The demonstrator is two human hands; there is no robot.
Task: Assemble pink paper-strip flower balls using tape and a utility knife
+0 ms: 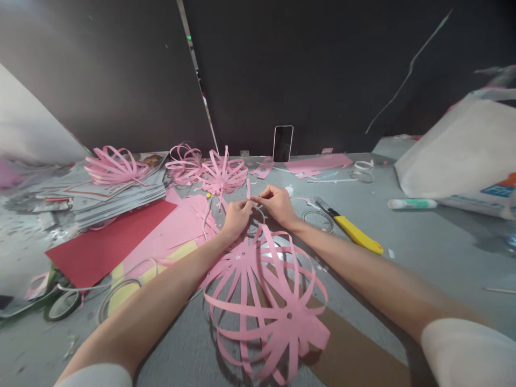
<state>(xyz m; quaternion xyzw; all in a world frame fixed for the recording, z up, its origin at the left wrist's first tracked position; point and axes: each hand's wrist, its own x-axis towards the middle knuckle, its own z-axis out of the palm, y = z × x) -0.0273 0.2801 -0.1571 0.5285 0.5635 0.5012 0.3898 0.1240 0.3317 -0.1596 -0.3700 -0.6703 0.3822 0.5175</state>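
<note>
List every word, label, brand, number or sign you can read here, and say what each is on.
No text reads with certainty.
White bag, right: large lettering in its blue and orange print, blurred and partly out of frame.
Stack of printed papers, left: print too small and blurred.
White tube beside the bag: green label, no legible words.
Yellow utility knife and phone: no lettering discernible.
</note>
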